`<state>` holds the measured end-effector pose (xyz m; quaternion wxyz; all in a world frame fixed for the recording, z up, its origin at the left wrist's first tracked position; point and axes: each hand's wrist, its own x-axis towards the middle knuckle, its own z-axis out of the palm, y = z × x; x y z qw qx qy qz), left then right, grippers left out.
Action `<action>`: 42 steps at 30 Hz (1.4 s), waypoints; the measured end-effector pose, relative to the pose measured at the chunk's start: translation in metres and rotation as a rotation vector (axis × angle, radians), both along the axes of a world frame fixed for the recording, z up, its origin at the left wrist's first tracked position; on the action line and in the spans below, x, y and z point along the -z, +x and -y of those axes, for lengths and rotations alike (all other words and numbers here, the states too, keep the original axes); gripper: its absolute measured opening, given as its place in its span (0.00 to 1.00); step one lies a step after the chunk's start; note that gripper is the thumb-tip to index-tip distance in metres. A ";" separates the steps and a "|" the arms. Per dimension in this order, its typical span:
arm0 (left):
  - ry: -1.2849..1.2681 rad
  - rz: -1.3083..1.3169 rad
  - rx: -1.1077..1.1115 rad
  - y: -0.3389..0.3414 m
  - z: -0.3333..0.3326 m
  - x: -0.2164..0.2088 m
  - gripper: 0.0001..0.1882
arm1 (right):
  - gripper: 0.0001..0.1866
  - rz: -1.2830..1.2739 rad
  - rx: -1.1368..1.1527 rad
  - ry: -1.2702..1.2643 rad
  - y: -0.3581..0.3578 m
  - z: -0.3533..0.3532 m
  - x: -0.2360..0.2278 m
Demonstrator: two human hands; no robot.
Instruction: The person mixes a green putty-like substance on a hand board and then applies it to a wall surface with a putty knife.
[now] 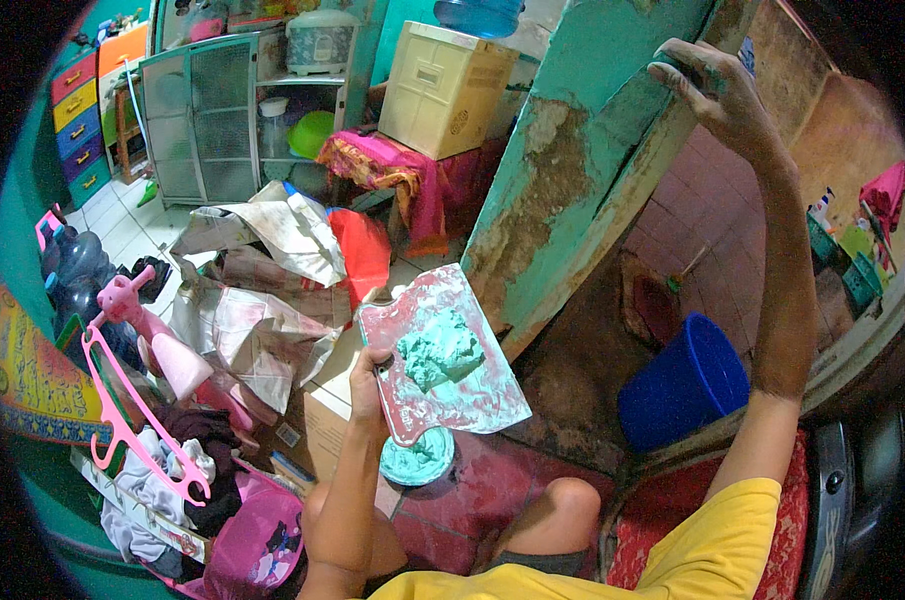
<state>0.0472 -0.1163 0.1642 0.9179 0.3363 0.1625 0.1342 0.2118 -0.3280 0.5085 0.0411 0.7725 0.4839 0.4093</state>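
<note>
Right hand (720, 92) high, left hand (367, 385) low

The short-sleeved shirt (720, 525) is yellow — the shorts (550, 565) dark.

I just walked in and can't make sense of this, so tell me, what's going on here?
The person's left hand grips a reddish board that carries a heap of teal paste. The right hand is raised to the edge of a patchy teal wall, whose surface has bare brown areas; whether it holds a tool is hard to tell. Below the board, a tub of similar paste sits on the floor, and a blue bucket stands to the right.
</note>
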 end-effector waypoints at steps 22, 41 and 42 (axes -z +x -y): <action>0.157 -0.130 -0.078 -0.007 0.004 -0.015 0.10 | 0.12 -0.006 -0.017 -0.139 0.003 -0.012 -0.011; 0.144 -0.148 -0.077 -0.008 -0.003 -0.010 0.14 | 0.12 0.008 -0.035 -0.043 0.020 -0.021 -0.009; 0.122 -0.133 -0.065 -0.005 -0.004 -0.003 0.14 | 0.12 0.054 -0.045 -0.028 0.026 -0.017 -0.019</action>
